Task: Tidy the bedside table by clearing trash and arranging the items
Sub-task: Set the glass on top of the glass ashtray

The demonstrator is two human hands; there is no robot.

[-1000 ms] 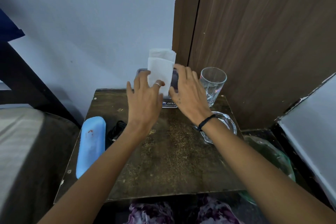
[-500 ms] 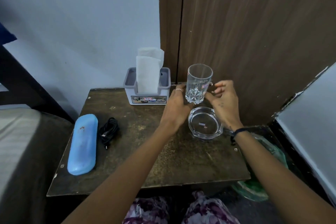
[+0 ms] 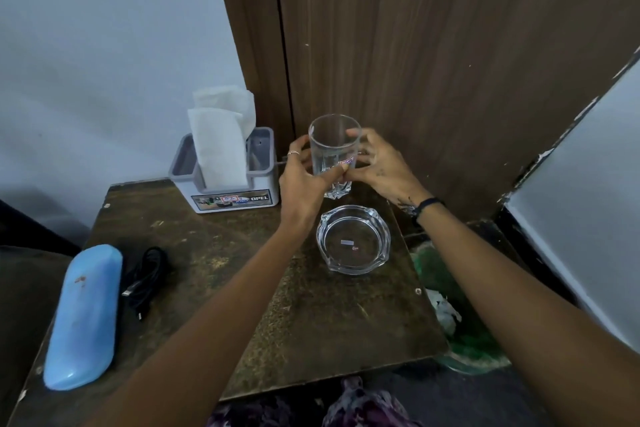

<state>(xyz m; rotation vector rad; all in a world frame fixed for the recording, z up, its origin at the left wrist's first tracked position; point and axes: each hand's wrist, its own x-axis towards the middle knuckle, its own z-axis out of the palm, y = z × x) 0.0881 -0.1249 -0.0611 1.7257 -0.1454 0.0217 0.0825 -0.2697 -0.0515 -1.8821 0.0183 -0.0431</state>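
Both hands, left hand [image 3: 304, 180] and right hand [image 3: 381, 166], now cup the drinking glass [image 3: 334, 156] at the bedside table [image 3: 242, 288]'s far corner.

Half a second ago they were closing in; the glass seems barely lifted, though its base is half-hidden. Ashtray [image 3: 353, 239] sits just below the wrists, tissue holder [image 3: 225, 170] left.

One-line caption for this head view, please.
Both hands, left and right, hold a clear glass upright beside the tissue holder, behind a glass ashtray.
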